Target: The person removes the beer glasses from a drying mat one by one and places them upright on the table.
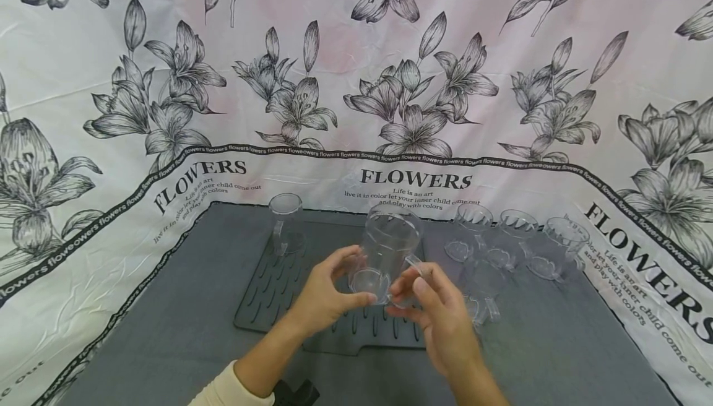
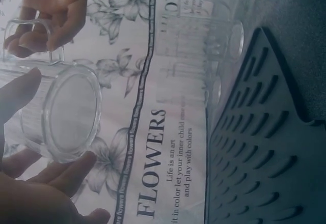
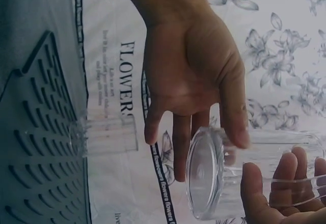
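Observation:
Both hands hold a clear mug (image 1: 392,233) above a dark ridged drying mat (image 1: 267,307). The mug is tilted, its round base (image 2: 74,112) toward me and its rim away. My left hand (image 1: 328,288) grips the body near the base, thumb on one side and fingers on the other. At the handle (image 1: 414,265), my right hand (image 1: 437,316) has its fingers curled; these fingers (image 2: 35,38) show at the handle in the left wrist view. In the right wrist view, the left hand (image 3: 193,76) reaches down from the top and the right hand (image 3: 277,193) is at lower right.
Another clear mug (image 1: 286,226) stands at the mat's back left. Several more clear mugs (image 1: 559,248) stand on the grey table (image 1: 557,344) to the right, past the mat. A flower-printed cloth (image 1: 312,177) walls the back and sides. Some black object (image 1: 295,393) shows at the bottom edge.

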The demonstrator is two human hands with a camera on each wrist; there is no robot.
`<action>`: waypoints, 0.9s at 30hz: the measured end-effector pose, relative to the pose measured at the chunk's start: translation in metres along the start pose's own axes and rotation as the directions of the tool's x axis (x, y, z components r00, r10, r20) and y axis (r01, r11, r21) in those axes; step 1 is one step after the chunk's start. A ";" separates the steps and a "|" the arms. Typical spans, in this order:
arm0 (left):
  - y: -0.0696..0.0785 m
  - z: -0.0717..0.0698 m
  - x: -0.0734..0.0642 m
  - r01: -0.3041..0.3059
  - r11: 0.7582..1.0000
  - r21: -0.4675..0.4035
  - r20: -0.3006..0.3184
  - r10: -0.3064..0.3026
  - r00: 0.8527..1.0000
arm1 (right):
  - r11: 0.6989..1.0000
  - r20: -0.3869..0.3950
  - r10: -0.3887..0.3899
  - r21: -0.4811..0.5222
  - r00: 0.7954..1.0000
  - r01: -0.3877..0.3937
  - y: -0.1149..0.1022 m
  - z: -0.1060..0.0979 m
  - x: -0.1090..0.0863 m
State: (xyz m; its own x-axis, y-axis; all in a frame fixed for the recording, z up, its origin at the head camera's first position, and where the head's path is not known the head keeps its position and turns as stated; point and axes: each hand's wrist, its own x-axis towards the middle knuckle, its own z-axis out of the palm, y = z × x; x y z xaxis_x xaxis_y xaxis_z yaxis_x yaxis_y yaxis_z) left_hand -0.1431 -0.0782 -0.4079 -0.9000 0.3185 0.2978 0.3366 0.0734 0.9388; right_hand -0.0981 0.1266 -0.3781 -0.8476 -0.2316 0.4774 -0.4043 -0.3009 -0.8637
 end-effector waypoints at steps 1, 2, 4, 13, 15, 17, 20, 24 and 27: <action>-0.001 0.000 0.000 -0.001 1.000 0.017 -0.006 0.001 1.000 | 1.000 -0.001 0.001 -0.006 1.000 -0.001 0.000 0.001 0.000; -0.002 0.000 -0.001 -0.003 0.999 0.038 -0.012 0.003 1.000 | 1.000 -0.002 0.005 -0.014 1.000 -0.005 0.001 0.002 0.000; -0.003 0.001 -0.002 -0.012 0.998 0.069 -0.023 0.013 1.000 | 0.999 -0.016 0.023 -0.039 1.000 -0.023 0.001 0.004 0.001; -0.005 0.000 -0.004 -0.064 0.990 0.123 -0.028 0.068 0.997 | 0.991 -0.077 0.105 -0.072 0.992 -0.110 -0.002 0.009 0.002; -0.005 -0.001 -0.004 -0.071 0.989 0.127 -0.022 0.074 0.997 | 0.992 -0.071 0.100 -0.068 0.992 -0.105 -0.003 0.010 0.002; -0.004 -0.002 -0.003 -0.073 0.987 0.142 -0.018 0.076 0.997 | 0.994 -0.071 0.087 -0.067 0.994 -0.092 -0.006 0.010 0.002; -0.001 -0.004 -0.004 -0.060 0.982 0.178 -0.025 0.065 0.998 | 0.996 -0.080 0.060 -0.061 0.995 -0.065 -0.011 0.009 0.003; 0.003 -0.011 -0.006 -0.036 0.977 0.208 -0.042 0.046 0.998 | 0.996 -0.107 0.039 -0.077 0.994 -0.047 -0.018 0.006 0.004; 0.004 -0.018 -0.007 -0.039 0.976 0.215 -0.046 0.050 0.998 | 0.995 -0.114 0.017 -0.098 0.993 -0.028 -0.023 0.002 0.005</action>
State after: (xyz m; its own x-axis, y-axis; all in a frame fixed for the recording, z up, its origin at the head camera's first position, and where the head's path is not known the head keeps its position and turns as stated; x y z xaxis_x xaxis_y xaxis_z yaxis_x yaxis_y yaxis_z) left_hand -0.1404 -0.0977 -0.4032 -0.8940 0.2776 0.3517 0.4228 0.2628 0.8673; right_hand -0.0925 0.1302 -0.3559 -0.8879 -0.1293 0.4414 -0.4122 -0.2023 -0.8884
